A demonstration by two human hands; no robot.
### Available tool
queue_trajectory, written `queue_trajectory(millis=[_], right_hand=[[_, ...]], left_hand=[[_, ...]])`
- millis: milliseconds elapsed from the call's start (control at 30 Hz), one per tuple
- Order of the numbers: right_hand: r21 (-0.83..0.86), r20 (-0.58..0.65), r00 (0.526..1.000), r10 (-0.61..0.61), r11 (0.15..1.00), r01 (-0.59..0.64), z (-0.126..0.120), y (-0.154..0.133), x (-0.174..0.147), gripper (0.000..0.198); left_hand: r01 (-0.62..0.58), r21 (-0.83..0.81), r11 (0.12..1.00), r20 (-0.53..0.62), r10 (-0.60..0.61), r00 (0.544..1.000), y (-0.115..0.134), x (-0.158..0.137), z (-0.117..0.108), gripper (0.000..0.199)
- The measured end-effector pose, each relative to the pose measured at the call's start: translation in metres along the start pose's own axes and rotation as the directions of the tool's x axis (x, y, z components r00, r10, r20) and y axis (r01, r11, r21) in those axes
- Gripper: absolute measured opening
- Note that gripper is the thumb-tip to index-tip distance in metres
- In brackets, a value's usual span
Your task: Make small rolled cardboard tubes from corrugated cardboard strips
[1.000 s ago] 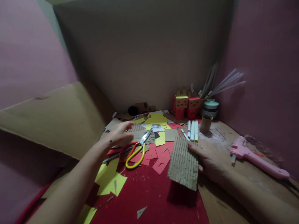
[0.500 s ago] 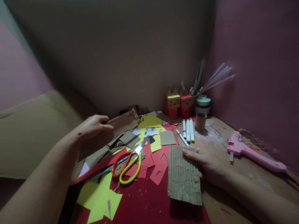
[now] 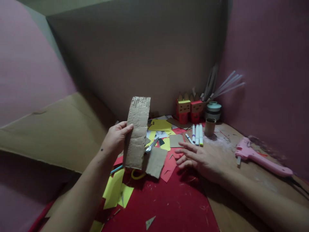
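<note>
My left hand [image 3: 118,135] grips a long brown cardboard strip [image 3: 137,132] by its left edge, thumb on the near face. The strip stands almost upright and its top edge is ragged. Partly behind its lower end lies a smaller cardboard piece [image 3: 155,162], resting over scissors [image 3: 151,145]; only the blades and a bit of yellow handle show. My right hand [image 3: 195,159] is empty, fingers spread, above the red surface [image 3: 173,199] to the right of that piece. Red paper scraps [image 3: 168,169] lie between the hand and the cardboard.
Several markers [image 3: 197,134] lie beyond my right hand, beside a cardboard tube [image 3: 210,127]. A pink glue gun [image 3: 260,158] rests at the right. Two decorated boxes [image 3: 183,108] and a lidded jar [image 3: 213,111] stand at the back. Yellow paper [image 3: 114,190] lies at the left.
My left hand has brought the cardboard strip right and turned it upright. The right hand has let go of its corrugated cardboard piece; a cardboard piece now lies over the scissors.
</note>
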State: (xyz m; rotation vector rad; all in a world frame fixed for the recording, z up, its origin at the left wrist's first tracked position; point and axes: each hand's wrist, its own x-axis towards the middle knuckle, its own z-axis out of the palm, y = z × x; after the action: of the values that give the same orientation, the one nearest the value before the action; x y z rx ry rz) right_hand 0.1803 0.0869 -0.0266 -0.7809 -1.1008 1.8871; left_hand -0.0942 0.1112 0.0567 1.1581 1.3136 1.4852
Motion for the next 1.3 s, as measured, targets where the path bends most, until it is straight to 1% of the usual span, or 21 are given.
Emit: queue_trajectory(millis=[33, 67, 133, 167, 233, 333, 400, 433, 500, 600, 700, 767, 800, 900, 1000, 1033, 1100, 1200, 1300], right_hand=[[-0.021, -0.025, 1.000, -0.001, 1.000, 0.001, -0.001, -0.001, -0.001, 0.074], [-0.048, -0.036, 0.999, 0.001, 0.999, -0.002, -0.002, -0.001, -0.003, 0.074], [-0.080, -0.017, 1.000, -0.004, 0.997, 0.003, -0.002, -0.002, -0.006, 0.067], [-0.078, 0.005, 1.000, -0.017, 0.997, 0.017, -0.001, -0.002, -0.008, 0.060], [-0.067, 0.075, 0.995, -0.067, 0.995, 0.072, 0.003, -0.002, -0.012, 0.048], [-0.031, 0.177, 0.976, -0.129, 0.990, 0.137, 0.009, -0.002, -0.016, 0.038], [-0.052, 0.200, 0.973, -0.116, 0.990, 0.129, 0.009, -0.002, -0.020, 0.031], [-0.075, 0.209, 0.974, -0.089, 0.991, 0.107, 0.008, -0.002, -0.021, 0.028], [-0.126, 0.236, 0.972, -0.012, 0.991, 0.042, 0.005, -0.001, -0.024, 0.022], [-0.141, 0.278, 0.956, 0.089, 0.989, -0.051, 0.001, 0.004, -0.023, 0.020], [-0.079, 0.233, 0.967, 0.103, 0.993, -0.087, 0.000, 0.010, -0.020, 0.025], [-0.029, 0.216, 0.970, 0.111, 0.994, -0.108, 0.001, 0.014, -0.018, 0.030], [-0.002, 0.230, 0.965, 0.130, 0.991, -0.134, 0.002, 0.015, -0.018, 0.033], [0.083, 0.317, 0.925, 0.209, 0.966, -0.247, 0.003, 0.017, -0.018, 0.039], [0.105, 0.390, 0.876, 0.285, 0.931, -0.350, 0.001, 0.020, -0.018, 0.043], [0.104, 0.406, 0.862, 0.304, 0.922, -0.374, 0.000, 0.020, -0.017, 0.044], [0.098, 0.427, 0.844, 0.324, 0.912, -0.400, -0.003, 0.022, -0.016, 0.043], [0.102, 0.443, 0.834, 0.327, 0.907, -0.410, -0.006, 0.023, -0.013, 0.039], [0.100, 0.443, 0.825, 0.351, 0.895, -0.435, -0.008, 0.023, -0.013, 0.037]], left_hand=[[0.027, -0.046, 0.999, 0.021, -0.026, 0.999, 0.000, -0.005, 0.008, 0.027], [0.059, -0.083, 0.995, 0.046, -0.055, 0.997, 0.000, -0.009, 0.016, 0.025], [0.110, -0.123, 0.986, 0.100, -0.098, 0.990, -0.004, -0.020, 0.036, 0.022], [0.116, -0.139, 0.983, 0.126, -0.099, 0.987, -0.007, -0.026, 0.047, 0.022], [0.102, -0.187, 0.977, 0.202, -0.064, 0.977, -0.014, -0.039, 0.068, 0.022], [0.084, -0.241, 0.967, 0.300, -0.008, 0.954, -0.023, -0.058, 0.096, 0.023], [0.105, -0.240, 0.965, 0.329, -0.021, 0.944, -0.025, -0.066, 0.107, 0.027], [0.125, -0.232, 0.965, 0.327, -0.044, 0.944, -0.025, -0.069, 0.110, 0.029], [0.179, -0.209, 0.961, 0.304, -0.110, 0.946, -0.024, -0.069, 0.111, 0.032], [0.243, -0.211, 0.947, 0.212, -0.198, 0.957, -0.026, -0.065, 0.109, 0.028], [0.255, -0.278, 0.926, 0.117, -0.231, 0.966, -0.035, -0.064, 0.110, 0.022], [0.263, -0.316, 0.911, 0.104, -0.243, 0.965, -0.041, -0.066, 0.111, 0.021], [0.270, -0.329, 0.905, 0.109, -0.247, 0.963, -0.043, -0.066, 0.111, 0.021], [0.307, -0.341, 0.889, 0.134, -0.277, 0.952, -0.045, -0.064, 0.107, 0.021], [0.344, -0.330, 0.879, 0.122, -0.322, 0.939, -0.045, -0.055, 0.096, 0.016], [0.334, -0.325, 0.885, 0.106, -0.317, 0.943, -0.045, -0.052, 0.093, 0.015], [0.275, -0.321, 0.906, 0.062, -0.270, 0.961, -0.047, -0.047, 0.089, 0.015], [0.158, -0.316, 0.936, -0.036, -0.178, 0.983, -0.050, -0.045, 0.089, 0.020], [0.100, -0.306, 0.947, -0.087, -0.132, 0.987, -0.051, -0.048, 0.093, 0.027]])
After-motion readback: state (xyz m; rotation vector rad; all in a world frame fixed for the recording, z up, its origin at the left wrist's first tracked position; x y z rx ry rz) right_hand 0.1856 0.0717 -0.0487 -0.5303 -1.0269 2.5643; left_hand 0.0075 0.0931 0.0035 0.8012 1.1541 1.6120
